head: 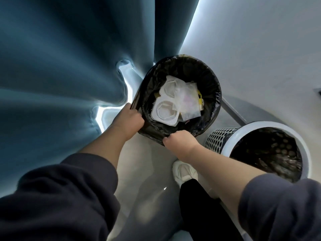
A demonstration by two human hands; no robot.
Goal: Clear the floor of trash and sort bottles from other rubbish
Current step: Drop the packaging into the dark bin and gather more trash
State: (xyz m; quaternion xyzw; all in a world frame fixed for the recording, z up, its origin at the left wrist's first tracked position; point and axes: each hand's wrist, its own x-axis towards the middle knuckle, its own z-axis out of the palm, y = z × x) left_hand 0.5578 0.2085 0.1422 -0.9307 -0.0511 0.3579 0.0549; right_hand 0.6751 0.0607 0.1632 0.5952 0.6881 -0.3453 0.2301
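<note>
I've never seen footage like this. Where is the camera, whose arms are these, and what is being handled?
There is no machine here: a person wears one wide-angle camera on the head, so this single picture looks down along their own arms. The left hand and the right hand each have a grip on the near edge of a black bag, whose round mouth is open. Inside lie a white moulded tray, crumpled clear plastic and a bit of something yellow; no bottle shows in it. To the right stands a white perforated bin with a dark liner. Below is a pale floor, and a blue curtain hangs at the left. The white shoe is the person's own.
</note>
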